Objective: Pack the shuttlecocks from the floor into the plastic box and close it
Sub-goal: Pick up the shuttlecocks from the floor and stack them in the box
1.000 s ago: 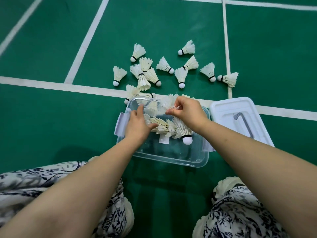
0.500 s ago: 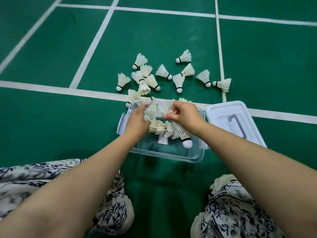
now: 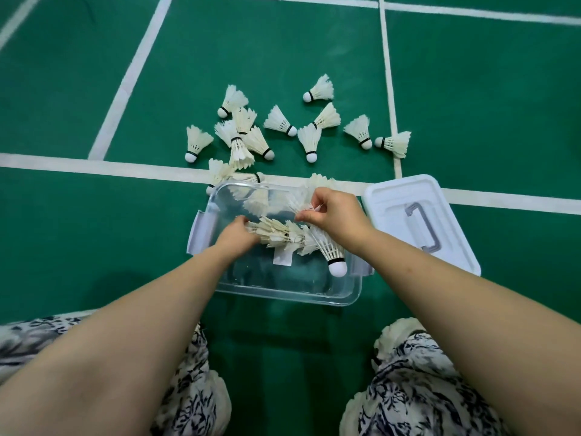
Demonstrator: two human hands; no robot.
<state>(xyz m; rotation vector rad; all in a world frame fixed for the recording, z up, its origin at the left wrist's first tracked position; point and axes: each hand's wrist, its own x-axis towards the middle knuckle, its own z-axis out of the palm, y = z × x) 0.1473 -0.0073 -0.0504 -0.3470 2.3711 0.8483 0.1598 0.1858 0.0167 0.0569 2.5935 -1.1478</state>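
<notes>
A clear plastic box (image 3: pixel 283 294) stands open on the green floor in front of me. Across its inside lies a nested row of white shuttlecocks (image 3: pixel 292 236), cork tip at the right. My left hand (image 3: pixel 237 237) grips the row's left end. My right hand (image 3: pixel 336 215) pinches feathers at the row's upper right. Several loose shuttlecocks (image 3: pixel 309 138) lie scattered on the floor beyond the box, some touching its far wall. The white lid (image 3: pixel 408 196) with a grey handle lies flat to the right of the box.
White court lines cross the green floor (image 3: pixel 94 234); one runs just behind the box. My knees in patterned black-and-white fabric (image 3: pixel 418 388) are at the bottom left and right, close to the box's near edge.
My left hand has slid down from the box's left rim onto the left end of the shuttlecock row. My right hand stays pinched on the feathers. The camera has tilted slightly.
</notes>
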